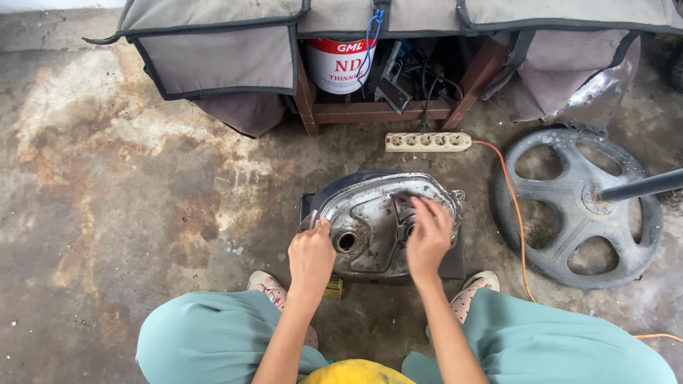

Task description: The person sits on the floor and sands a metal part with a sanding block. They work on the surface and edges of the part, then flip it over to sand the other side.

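A dull silver metal engine cover (370, 213) lies hollow side up on a dark block (452, 260) on the concrete floor between my feet. My left hand (311, 256) grips its near left rim, thumb on the edge, beside a round hole (346, 241). My right hand (429, 238) rests inside the cover at its right half, fingers spread and blurred, pressing on the inner surface. I cannot tell whether it holds a cloth or small tool. My knees in pale green trousers frame the bottom.
A cream power strip (427, 141) lies beyond the cover, its orange cable (516, 213) running down the right. A grey spoked wheel (576, 206) with a dark bar lies at right. A wooden bench (384, 110) draped in grey fabric holds a red-and-white can (340, 65).
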